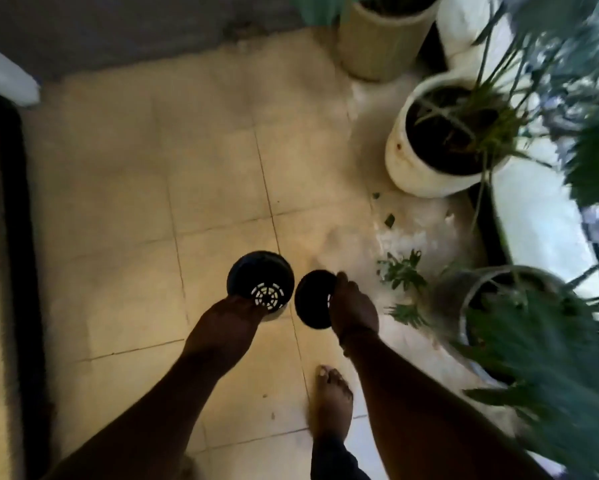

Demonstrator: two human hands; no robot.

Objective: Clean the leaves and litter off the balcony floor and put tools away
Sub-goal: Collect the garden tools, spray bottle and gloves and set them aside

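Observation:
My left hand [234,311] grips a black plastic plant pot [260,280] by its rim; light shows through the drain holes in its bottom. My right hand [355,308] holds a second, smaller black pot [313,299] at its edge. Both pots hang side by side above the beige tiled floor [194,174], a small gap apart. A few green leaf scraps [390,220] lie on the tiles near the white planter. A leafy green sprig [400,271] lies on the floor to the right of my right hand.
A white planter [405,157], a ribbed beige planter [374,46] and a grey pot [454,292] with plants line the right side by a white ledge [540,216]. A dark door frame [24,237] runs down the left. My bare foot [332,400] stands on the tiles.

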